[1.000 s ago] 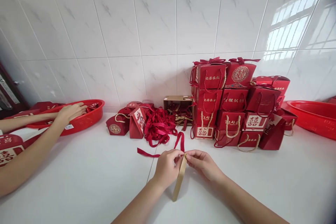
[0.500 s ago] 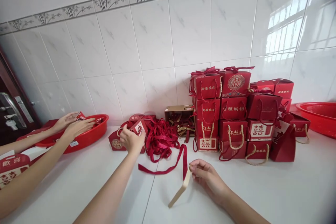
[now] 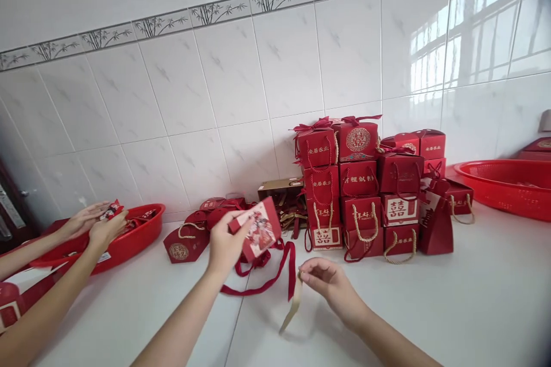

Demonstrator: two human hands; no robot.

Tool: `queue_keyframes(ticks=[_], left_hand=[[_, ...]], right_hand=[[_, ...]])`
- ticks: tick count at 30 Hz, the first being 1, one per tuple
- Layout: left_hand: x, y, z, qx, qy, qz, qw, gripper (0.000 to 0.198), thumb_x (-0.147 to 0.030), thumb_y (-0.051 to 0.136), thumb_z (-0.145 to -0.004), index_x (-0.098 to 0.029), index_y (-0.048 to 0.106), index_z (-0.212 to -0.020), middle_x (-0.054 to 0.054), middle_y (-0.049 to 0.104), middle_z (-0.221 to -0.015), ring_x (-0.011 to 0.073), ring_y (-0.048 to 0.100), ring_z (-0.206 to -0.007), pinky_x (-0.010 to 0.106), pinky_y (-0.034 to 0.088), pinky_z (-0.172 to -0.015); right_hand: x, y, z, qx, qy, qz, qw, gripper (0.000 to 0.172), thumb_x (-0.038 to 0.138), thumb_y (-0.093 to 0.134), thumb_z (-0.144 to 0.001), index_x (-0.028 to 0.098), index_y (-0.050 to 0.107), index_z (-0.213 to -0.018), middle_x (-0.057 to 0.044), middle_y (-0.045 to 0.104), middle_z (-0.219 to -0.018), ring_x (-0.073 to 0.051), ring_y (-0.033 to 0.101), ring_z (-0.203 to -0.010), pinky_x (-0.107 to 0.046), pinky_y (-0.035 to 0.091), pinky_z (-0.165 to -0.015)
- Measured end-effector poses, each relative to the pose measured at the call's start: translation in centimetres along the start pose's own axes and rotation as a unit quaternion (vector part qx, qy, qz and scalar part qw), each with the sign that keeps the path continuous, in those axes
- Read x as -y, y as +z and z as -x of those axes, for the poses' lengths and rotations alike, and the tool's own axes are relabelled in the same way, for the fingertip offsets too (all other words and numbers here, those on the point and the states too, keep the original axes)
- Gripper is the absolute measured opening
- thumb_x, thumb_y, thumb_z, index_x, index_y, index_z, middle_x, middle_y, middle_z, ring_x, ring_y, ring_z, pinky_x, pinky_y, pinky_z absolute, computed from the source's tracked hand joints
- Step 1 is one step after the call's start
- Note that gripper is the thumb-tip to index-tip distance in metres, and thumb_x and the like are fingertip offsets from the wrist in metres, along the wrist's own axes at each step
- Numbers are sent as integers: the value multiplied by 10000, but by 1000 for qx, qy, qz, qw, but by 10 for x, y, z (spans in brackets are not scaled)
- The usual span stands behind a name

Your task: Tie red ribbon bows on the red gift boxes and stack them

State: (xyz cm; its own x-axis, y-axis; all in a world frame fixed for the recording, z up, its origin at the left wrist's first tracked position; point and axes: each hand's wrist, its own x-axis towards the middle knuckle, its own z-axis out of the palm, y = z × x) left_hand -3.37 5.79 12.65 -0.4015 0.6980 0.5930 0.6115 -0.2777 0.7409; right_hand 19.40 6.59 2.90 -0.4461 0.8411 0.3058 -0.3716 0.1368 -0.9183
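My left hand (image 3: 226, 245) is closed around a small red gift box (image 3: 262, 230) with a printed picture on its pale face. The box is tilted and lifted over the heap of dark red ribbon (image 3: 278, 278), part of which it hides. Lower and to the right, my right hand (image 3: 329, 281) pinches the upper end of a gold ribbon (image 3: 293, 309), which hangs toward the tabletop. A loop of the red ribbon runs close beside the gold one. Left of my left hand stands a red box with a rope handle (image 3: 186, 242).
Stacked red gift boxes (image 3: 361, 183) with handles stand by the tiled wall. A cardboard box (image 3: 279, 184) of ribbons is beside them. Red baskets lie at left (image 3: 138, 238) and right (image 3: 495, 189). Another person's hands (image 3: 107, 226) hold a small red packet over the left basket.
My left hand has brought the small box forward and right, away from the boxes at the back. My right hand keeps its pinch on the gold ribbon. The view has swung right.
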Motion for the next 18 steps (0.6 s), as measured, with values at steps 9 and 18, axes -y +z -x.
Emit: queue_keyframes(ticks=[9, 18], left_hand=[[-20, 53, 111, 201, -80, 225, 950, 237, -362, 671, -796, -203, 559, -930, 30, 694, -855, 183, 642, -795, 270, 497, -712], [-17, 48, 117, 271, -89, 284, 916, 219, -398, 585, -876, -224, 492, -969, 25, 692, -894, 184, 633, -844, 299, 474, -785]], right_hand=[[30, -4, 24, -111, -197, 246, 943, 144, 409, 668, -811, 292, 751, -805, -63, 344, -1480, -350, 286, -1376, -583, 247, -1098], [22, -5, 27, -102, -259, 360, 891, 99, 300, 636, -852, 308, 734, -862, -76, 451, -1401, -323, 439, -1279, -565, 386, -1020]])
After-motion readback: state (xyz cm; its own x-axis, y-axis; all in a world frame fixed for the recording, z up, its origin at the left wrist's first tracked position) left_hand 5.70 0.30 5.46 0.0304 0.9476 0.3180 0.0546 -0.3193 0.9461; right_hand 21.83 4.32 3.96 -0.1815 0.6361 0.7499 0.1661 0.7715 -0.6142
